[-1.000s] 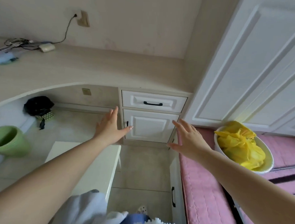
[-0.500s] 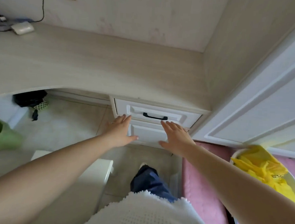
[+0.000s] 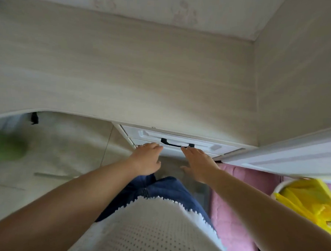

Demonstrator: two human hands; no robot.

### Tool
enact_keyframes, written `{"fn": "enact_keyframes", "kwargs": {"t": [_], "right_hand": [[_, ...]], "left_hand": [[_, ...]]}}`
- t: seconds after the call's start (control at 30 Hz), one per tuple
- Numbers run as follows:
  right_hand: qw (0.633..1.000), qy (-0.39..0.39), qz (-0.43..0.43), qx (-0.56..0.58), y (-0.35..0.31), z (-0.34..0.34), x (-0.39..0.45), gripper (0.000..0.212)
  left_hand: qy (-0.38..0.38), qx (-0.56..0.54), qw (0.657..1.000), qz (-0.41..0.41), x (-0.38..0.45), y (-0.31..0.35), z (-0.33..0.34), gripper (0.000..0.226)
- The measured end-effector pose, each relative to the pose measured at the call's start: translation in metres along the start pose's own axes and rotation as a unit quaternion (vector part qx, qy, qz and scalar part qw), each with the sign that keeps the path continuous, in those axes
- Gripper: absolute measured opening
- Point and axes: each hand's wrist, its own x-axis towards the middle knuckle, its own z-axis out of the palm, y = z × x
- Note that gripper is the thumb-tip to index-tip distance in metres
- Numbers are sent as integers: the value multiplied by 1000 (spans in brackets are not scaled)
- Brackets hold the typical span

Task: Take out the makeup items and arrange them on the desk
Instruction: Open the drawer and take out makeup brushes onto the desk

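A white drawer (image 3: 203, 144) with a black handle (image 3: 176, 143) sits closed under the pale wood desk (image 3: 125, 76). My left hand (image 3: 148, 158) reaches up to the drawer front just left of the handle, fingers curled at its lower edge. My right hand (image 3: 199, 164) is flat with fingers together, its tips just below the handle's right end. Neither hand holds anything. No makeup items are in view.
A white cupboard door (image 3: 292, 155) stands at the right. Below it lies a pink mat (image 3: 239, 185), with a white basin holding a yellow bag (image 3: 313, 204). A green bin (image 3: 6, 147) stands on the floor at the left.
I have moved closer to the desk, and the view has tilted down over it. Both hands have risen from the lower cabinet door to the drawer's handle.
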Motion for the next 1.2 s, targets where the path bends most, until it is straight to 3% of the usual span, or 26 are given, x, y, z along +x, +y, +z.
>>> {"fn": "enact_keyframes", "kwargs": {"t": [0.17, 0.37, 0.47, 0.57, 0.73, 0.87, 1.0, 1.2], "right_hand": [[998, -16, 30, 51, 0, 3, 35, 62], [994, 30, 92, 50, -2, 13, 68, 52], [989, 68, 115, 57, -8, 31, 70, 51], [980, 154, 112, 64, -12, 51, 73, 49], [929, 339, 132, 72, -16, 96, 87, 43], [874, 461, 140, 70, -21, 122, 101, 40], [822, 545, 155, 52, -30, 143, 109, 36], [788, 580, 192, 80, -47, 165, 103, 40]], "left_hand": [[-49, 62, 994, 76, 37, -9, -9, 58], [-73, 149, 963, 212, 83, -31, -5, 66], [-48, 177, 945, 272, 94, -45, 10, 69], [32, 164, 938, 303, 100, -55, 26, 72], [185, 139, 921, 313, 116, -59, 59, 69], [261, 145, 899, 320, 121, -60, 75, 65], [297, 137, 880, 344, 122, -69, 88, 63], [264, 131, 889, 350, 107, -66, 98, 63]]}}
